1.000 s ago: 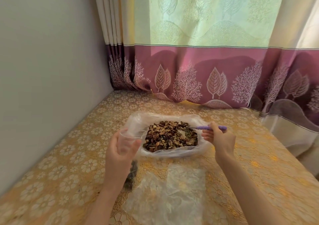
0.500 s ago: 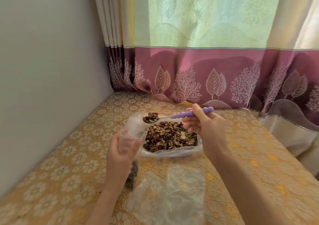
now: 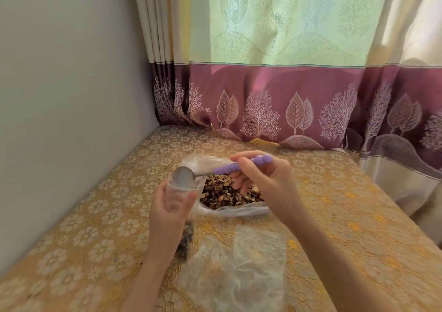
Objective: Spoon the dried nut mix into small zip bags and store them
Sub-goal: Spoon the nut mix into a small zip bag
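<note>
Since half a second ago the spoon (image 3: 210, 171) has tipped over the small zip bag (image 3: 178, 193): its bowl was heaped with nut mix then and is now showing bare metal at the bag's mouth. My right hand (image 3: 265, 182) is pinching the purple handle, which is running up and to the right, so the spoon's long axis is pointing from that hand leftward to the bag. My left hand (image 3: 168, 212) is gripping the bag upright, fingers curled round its upper part, dark mix hanging low in it behind the wrist. Just right of the bag, under the right hand, the nut mix (image 3: 227, 193) is lying in its open large bag (image 3: 236, 210) on the surface (image 3: 100, 218); the next scoop is probably a short swing right and down. Nearer me, spare bags (image 3: 235, 273) are lying flat.
</note>
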Demonstrator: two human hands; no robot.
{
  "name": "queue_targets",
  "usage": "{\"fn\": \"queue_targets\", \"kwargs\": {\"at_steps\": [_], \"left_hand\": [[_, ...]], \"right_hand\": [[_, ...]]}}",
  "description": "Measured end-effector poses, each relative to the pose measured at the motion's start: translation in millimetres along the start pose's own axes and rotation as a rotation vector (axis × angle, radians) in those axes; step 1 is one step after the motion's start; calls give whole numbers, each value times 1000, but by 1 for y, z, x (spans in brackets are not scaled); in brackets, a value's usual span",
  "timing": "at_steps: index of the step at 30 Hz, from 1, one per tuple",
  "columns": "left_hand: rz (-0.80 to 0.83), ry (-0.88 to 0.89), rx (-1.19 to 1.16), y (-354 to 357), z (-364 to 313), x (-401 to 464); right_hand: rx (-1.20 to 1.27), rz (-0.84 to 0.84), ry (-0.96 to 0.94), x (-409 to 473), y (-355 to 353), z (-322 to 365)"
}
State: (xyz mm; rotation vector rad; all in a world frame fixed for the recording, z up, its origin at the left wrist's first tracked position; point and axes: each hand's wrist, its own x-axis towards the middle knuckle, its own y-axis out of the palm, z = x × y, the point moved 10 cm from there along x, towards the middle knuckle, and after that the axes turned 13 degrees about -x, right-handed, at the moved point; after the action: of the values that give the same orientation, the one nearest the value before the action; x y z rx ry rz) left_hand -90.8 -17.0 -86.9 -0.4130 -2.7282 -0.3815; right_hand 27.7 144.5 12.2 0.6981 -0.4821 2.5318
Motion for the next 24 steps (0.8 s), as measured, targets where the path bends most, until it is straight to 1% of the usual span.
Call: {"fn": "queue_targets", "kwargs": {"at_steps": [2, 7, 12, 14, 17, 21, 24], "left_hand": [[-1, 12, 0, 2, -4, -1], [-3, 27, -6, 4, -10, -3], [-1, 30, -3, 5, -11, -4], [-4, 35, 8, 5, -10, -3], [-4, 32, 16, 3, -7, -2], [-6, 45, 31, 1, -4, -1], [-7, 48, 31, 2, -4, -1]], "right_hand": [[20, -29, 5, 3, -9, -3], [68, -209, 99, 6, -52, -31], [-107, -374, 225, 0, -94, -75], [-189, -416, 282, -4, -108, -91], [-294, -426, 344, -9, -122, -110], [-411, -388, 334, -11, -127, -117], [-450, -367, 331, -9, -128, -119]]}}
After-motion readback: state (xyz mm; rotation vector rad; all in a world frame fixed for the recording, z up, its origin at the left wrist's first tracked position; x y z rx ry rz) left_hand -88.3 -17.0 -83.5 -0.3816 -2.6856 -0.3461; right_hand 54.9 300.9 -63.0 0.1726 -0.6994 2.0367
